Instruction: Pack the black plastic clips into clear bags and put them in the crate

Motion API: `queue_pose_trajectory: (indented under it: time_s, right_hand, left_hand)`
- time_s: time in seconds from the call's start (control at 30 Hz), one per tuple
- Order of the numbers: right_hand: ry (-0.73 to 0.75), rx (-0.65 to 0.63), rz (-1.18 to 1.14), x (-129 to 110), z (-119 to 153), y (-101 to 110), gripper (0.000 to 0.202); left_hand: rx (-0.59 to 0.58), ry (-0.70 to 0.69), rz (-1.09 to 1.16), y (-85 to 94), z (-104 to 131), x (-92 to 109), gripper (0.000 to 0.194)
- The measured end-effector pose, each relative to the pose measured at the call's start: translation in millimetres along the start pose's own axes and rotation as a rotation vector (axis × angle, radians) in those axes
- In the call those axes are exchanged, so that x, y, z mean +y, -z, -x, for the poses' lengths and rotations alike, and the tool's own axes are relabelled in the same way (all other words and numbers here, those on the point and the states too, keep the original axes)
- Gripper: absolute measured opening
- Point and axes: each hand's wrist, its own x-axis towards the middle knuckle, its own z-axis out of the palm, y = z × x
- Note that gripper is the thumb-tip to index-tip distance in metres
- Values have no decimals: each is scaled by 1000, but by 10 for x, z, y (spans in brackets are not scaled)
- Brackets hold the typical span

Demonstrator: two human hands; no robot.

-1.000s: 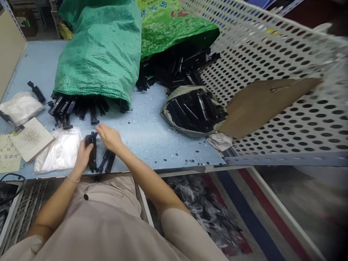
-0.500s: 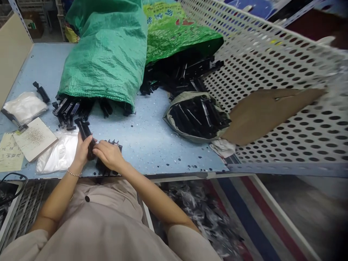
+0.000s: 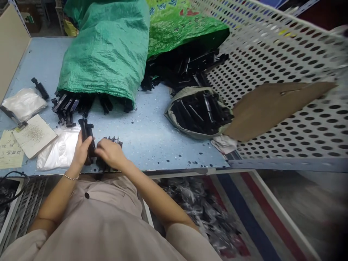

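Note:
My left hand (image 3: 80, 152) is wrapped round a long black plastic part (image 3: 87, 132), which stands tilted up with its notched end away from me. Just right of it is my right hand (image 3: 111, 155), its fingers curled in close by the part's lower side; what they pinch, if anything, is hidden. Partly under the right hand, more black pieces with pointed prongs (image 3: 116, 140) lie at the table's front edge. A stack of clear plastic bags (image 3: 58, 150) lies beside my left hand.
Black parts spill from a green woven sack (image 3: 103, 54) and a bright green bag (image 3: 187, 29). A grey cloth bag (image 3: 176, 125) holds more, beside brown cardboard (image 3: 272, 108) and a white perforated basket wall (image 3: 307, 134). A white square pad (image 3: 34, 136) lies left; below, bagged parts (image 3: 198, 206).
My right hand has drawn slightly away from the black part, with its fingers more curled. The part in my left hand stands a little more upright. The whole view has shifted slightly.

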Motion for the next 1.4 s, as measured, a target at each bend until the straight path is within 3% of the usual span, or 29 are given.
queue_pose_trajectory:
  time_s: [0.07, 0.13, 0.23, 0.4, 0.53, 0.67, 0.77, 0.87, 0.97, 1.07, 1.13, 1.27, 1.33, 1.4]
  right_hand:
    - [137, -27, 169, -10, 133, -63, 47]
    - [145, -50, 237, 41, 125, -85, 44]
    - [-7, -2, 233, 250, -202, -24, 40]
    - [-416, 304, 226, 731, -1137, 170, 33]
    - [-578, 263, 80, 958, -1494, 326, 34]
    - [-591, 211, -25, 909, -1187, 397, 32]
    - [-541, 142, -285, 659, -631, 324, 29]
    - [-373, 15, -531, 344, -121, 249, 32]
    - [-224, 56, -370, 157, 38, 281, 39]
    - [-82, 230, -12, 146, -126, 350, 43]
    - [-13, 217, 114, 175, -280, 341, 44]
    - [-129, 131, -111, 170, -413, 196, 44]
    - [-237, 87, -298, 128, -359, 145, 48]
    - [-250, 22, -343, 68, -233, 133, 52]
  left_hand:
    - [-17, -22, -60, 54, -57, 14, 42]
    - [-18, -75, -192, 108, -110, -3, 40]
    - [33, -99, -487, 169, -161, -107, 33]
    - [42, -45, -808, 109, -34, -373, 33]
    - [27, -179, -838, 86, 69, -452, 34]
    - [32, -258, -548, 119, -76, -366, 40]
    - [21, -109, -56, 19, -251, -248, 55]
    - [6, 1, 302, -125, -309, -100, 56]
    - [-71, 29, 279, -188, -192, 36, 48]
    - [-190, 83, 178, -181, 1, 97, 52]
    - [-218, 108, 139, -170, 100, 83, 55]
    - [-104, -5, 4, -123, 140, -8, 66]
    - [-84, -57, -61, -76, 103, -34, 71]
    - [-96, -55, -81, -27, 59, -23, 71]
